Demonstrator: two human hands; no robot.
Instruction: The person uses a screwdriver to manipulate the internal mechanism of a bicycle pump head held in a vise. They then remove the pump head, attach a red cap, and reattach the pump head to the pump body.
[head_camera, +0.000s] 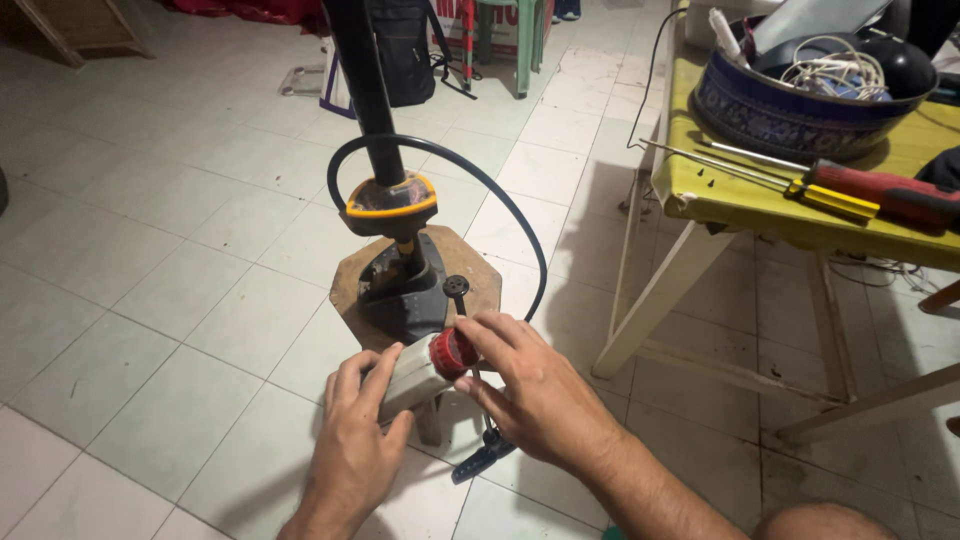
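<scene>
L hand (355, 440) grips grey block (408, 380) | R hand (535, 385) on red knob (452, 352)

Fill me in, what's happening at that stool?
A person works with both bare hands over a small wooden stool on a tiled floor. The left hand grips a grey block; the right hand has its fingers on the red cap at its end. A black and orange pump base with a looping black hose stands on the stool. Two screwdrivers lie on the yellow table.
</scene>
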